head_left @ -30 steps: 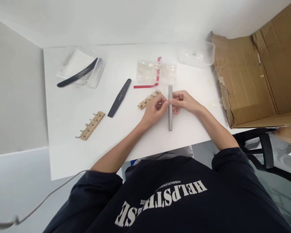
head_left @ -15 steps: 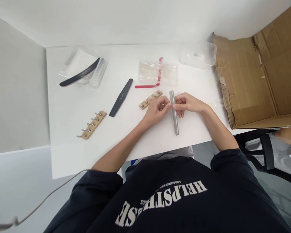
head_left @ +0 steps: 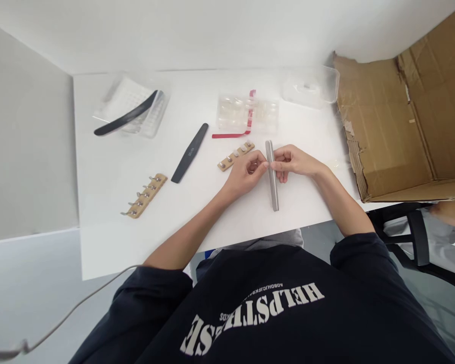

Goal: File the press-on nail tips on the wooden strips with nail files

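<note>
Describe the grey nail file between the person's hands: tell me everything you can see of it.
The grey nail file is a long, narrow, straight bar with blunt ends and a matte, metal-like finish; no markings can be made out. Its length points away from the person, with the far end leaning slightly left. The left hand and right hand grip its upper part from opposite sides. Its near end is over the white table, but contact cannot be told.

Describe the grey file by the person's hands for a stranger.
On the white table, find the left hand and right hand. Between them sits a straight grey bar file; unlike the tapered black file further left, it is pale, blunt-ended.
</note>
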Demonstrator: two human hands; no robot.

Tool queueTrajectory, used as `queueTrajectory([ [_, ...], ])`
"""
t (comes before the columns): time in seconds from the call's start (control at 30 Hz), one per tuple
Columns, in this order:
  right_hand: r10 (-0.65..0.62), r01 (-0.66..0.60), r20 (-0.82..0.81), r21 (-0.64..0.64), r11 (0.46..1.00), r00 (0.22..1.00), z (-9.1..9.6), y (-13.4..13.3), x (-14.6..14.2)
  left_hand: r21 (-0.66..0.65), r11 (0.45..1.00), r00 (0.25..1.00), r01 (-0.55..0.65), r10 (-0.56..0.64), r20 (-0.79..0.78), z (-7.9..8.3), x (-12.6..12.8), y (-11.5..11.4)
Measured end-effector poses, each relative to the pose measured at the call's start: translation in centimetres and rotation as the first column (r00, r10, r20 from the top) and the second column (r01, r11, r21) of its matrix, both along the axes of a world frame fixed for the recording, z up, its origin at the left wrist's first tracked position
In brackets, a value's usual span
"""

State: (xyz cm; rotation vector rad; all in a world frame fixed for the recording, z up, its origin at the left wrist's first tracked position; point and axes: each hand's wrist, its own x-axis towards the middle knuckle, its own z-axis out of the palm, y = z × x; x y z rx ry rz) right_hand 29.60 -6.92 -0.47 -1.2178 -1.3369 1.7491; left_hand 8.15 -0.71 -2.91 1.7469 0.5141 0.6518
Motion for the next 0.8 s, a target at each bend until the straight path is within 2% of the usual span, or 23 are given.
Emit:
queueTrajectory([
  [0.07, 0.000, 0.000, 0.001, -0.002, 1.000, 1.000, 0.1, 0.0, 0.1, -0.003, 1.000, 1.000, -0.002, 0.002, 0.005, 0.0, 0.0, -0.1],
  [0.13, 0.057, -0.057, 0.004, -0.024, 0.998, 0.998, 0.2, -0.1, 0.3, -0.008, 1.000, 1.000, -0.002, 0.002, -0.001, -0.1, 0.0, -0.1],
  [0.23, 0.018, -0.018, -0.004, -0.005, 1.000, 1.000, 0.3, -0.1, 0.4, -0.005, 1.000, 1.000, -0.011, 0.011, -0.010, -0.1, 0.1, -0.3],
  [0.37, 0.066, -0.066, -0.002, -0.025, 0.997, 0.998, 0.3, -0.1, 0.4, 0.000, 1.000, 1.000, -0.012, 0.012, -0.011, 0.0, 0.1, -0.2],
  [0.47, 0.002, -0.002, 0.000, -0.013, 1.000, 1.000, 0.1, -0.1, 0.3, 0.001, 1.000, 1.000, -0.017, 0.017, -0.012, 0.0, 0.0, -0.2],
  [0.53, 0.026, -0.026, 0.001, -0.030, 0.999, 1.000, 0.1, -0.1, 0.2, -0.001, 1.000, 1.000, -0.023, 0.023, -0.015, 0.0, 0.0, -0.1],
  [0.67, -0.038, 0.038, -0.003, -0.021, 0.999, 0.999, -0.1, -0.2, -0.3, 0.007, 0.996, 0.996, -0.091, 0.091, -0.023, -0.1, 0.1, -0.3],
  [0.8, 0.001, -0.001, -0.009, -0.039, 0.999, 1.000, -0.3, -0.2, -0.8, 0.019, 0.982, 0.982, -0.185, 0.186, -0.031, -0.1, 0.2, -0.8],
])
